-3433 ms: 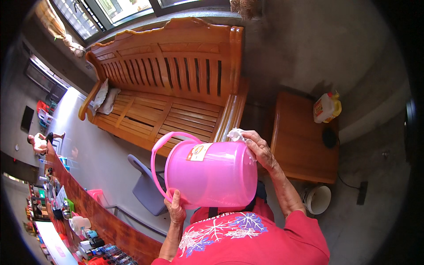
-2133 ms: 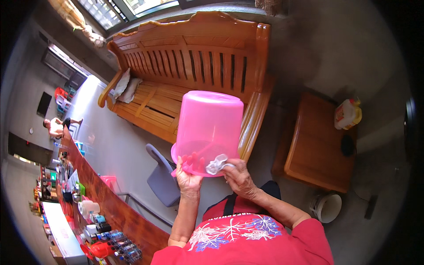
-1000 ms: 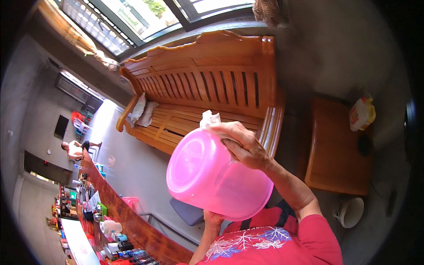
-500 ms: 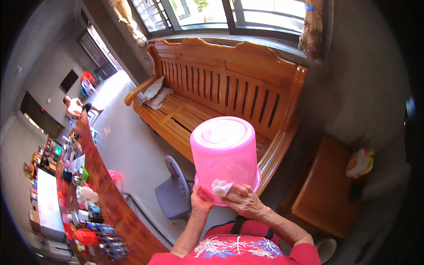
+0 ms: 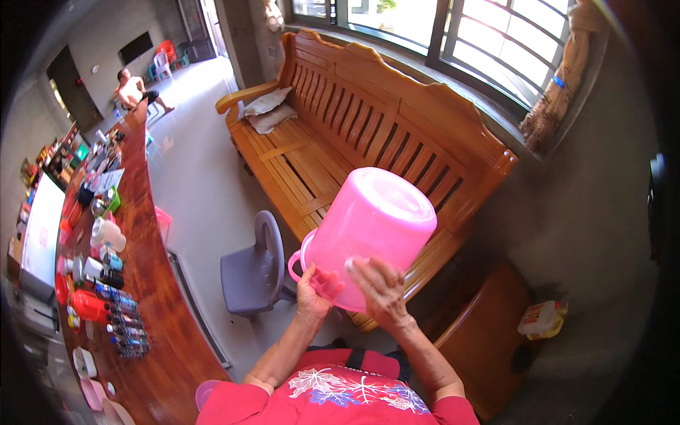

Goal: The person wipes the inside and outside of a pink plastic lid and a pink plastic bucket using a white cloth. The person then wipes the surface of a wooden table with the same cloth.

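A pink plastic bucket [image 5: 368,227] is held bottom-up and tilted to the right in front of me, its ring-like handle at the left of the rim. My left hand [image 5: 316,294] grips the bucket by its rim, and the fingers show pink through the wall. On the near side of the bucket lies my right hand [image 5: 382,287], somewhat blurred, its fingers bent over a white cloth [image 5: 349,264]. Only a small bit of that cloth shows at the fingertips; the hand covers the remainder.
Behind the bucket stands a wooden bench [image 5: 340,127] with cushions [image 5: 269,110]. A grey plastic chair [image 5: 251,273] is to its left. A long wooden counter [image 5: 163,304] carries bottles and containers. At right, a white jug [image 5: 542,320] sits on a wooden table [image 5: 489,340]. A person [image 5: 133,92] sits far back.
The bucket has tipped to the right. My right hand has shifted over its side, now covering most of the cloth. The whole view has turned.
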Action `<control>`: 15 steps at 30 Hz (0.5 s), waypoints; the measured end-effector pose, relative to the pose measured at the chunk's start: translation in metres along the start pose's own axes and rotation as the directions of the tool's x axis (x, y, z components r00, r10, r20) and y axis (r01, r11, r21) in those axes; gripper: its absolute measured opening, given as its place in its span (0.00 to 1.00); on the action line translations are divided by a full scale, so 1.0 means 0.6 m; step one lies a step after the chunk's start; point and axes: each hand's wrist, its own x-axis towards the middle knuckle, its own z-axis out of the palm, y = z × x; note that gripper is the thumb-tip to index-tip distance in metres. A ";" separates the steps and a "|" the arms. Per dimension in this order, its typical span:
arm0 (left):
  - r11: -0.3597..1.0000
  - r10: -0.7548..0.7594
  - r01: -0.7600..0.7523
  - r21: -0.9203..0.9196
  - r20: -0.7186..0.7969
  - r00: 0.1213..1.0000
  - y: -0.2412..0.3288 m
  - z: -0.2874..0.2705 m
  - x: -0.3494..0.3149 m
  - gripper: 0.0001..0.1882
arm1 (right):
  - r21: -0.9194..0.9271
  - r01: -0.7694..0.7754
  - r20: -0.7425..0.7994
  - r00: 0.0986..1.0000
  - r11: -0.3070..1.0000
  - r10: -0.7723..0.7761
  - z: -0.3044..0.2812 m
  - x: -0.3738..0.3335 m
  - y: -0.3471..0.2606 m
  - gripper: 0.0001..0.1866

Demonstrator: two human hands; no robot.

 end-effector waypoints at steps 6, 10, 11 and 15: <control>0.995 0.079 -0.080 0.053 0.013 0.997 0.018 0.004 -0.014 0.13 | 0.516 -0.057 0.195 0.979 0.855 -0.052 -0.029 -0.062 -0.011 0.17; 0.972 0.179 -0.190 0.140 0.086 0.980 0.011 0.008 -0.027 0.12 | 0.201 -0.117 -0.255 0.953 0.973 0.167 -0.085 0.046 0.011 0.15; 0.962 0.201 -0.218 0.165 0.112 0.973 0.003 0.012 -0.032 0.11 | 0.124 -0.174 -0.319 0.925 0.977 0.206 -0.088 0.064 0.016 0.15; 0.931 0.223 -0.276 0.238 0.225 0.948 -0.011 0.017 -0.042 0.08 | -0.032 -0.176 -0.138 0.976 0.984 0.170 -0.041 0.042 0.002 0.17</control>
